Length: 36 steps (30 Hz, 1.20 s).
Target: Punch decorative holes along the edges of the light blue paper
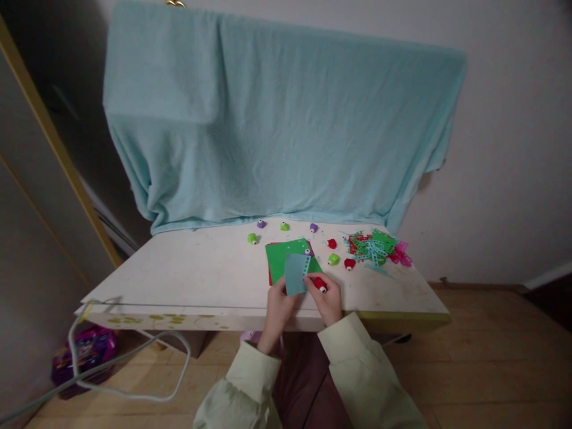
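My left hand (277, 307) holds a small light-blue paper sheet (294, 275) by its lower left edge, just above the table's front edge. Punched holes run along the sheet's right side. My right hand (328, 300) grips a small red paper punch (320, 284) set against the sheet's lower right edge. Under and behind them a green paper sheet (286, 256) lies flat on a red sheet. A small purple punch (307, 251) rests on the green sheet.
A worn white table (192, 268) carries several small punches: green (252, 238), purple (261, 224), red (331, 243). A heap of punched paper scraps (374, 245) lies at the right. A light-blue cloth (277, 119) hangs behind. A white cable (129, 381) and purple bag (84, 351) are on the floor at left.
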Motion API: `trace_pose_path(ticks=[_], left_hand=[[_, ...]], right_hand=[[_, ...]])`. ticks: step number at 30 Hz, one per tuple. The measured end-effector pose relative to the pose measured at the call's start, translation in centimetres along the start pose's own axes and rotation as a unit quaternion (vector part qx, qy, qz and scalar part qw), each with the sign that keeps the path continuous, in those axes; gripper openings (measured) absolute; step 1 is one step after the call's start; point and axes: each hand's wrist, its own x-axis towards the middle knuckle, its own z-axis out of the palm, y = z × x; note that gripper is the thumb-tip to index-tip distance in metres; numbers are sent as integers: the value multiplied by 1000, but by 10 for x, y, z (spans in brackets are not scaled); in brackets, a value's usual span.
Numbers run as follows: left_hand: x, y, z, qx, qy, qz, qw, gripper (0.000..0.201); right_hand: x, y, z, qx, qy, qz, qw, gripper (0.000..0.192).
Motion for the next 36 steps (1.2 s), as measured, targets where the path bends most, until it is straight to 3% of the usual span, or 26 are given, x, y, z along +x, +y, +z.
trace_pose_path(ticks=[10, 18, 36], left_hand=[[3, -9, 6, -11, -3, 39, 999, 18], [2, -6, 5, -4, -9, 55, 998, 14], [-4, -1, 7, 23, 3, 66, 998, 9]], right_hand=[[-1, 12, 0, 18, -23, -17, 999, 15], [-2, 10, 0, -33, -4, -24, 999, 14], [-4, 8, 4, -36, 9, -15, 999, 13]])
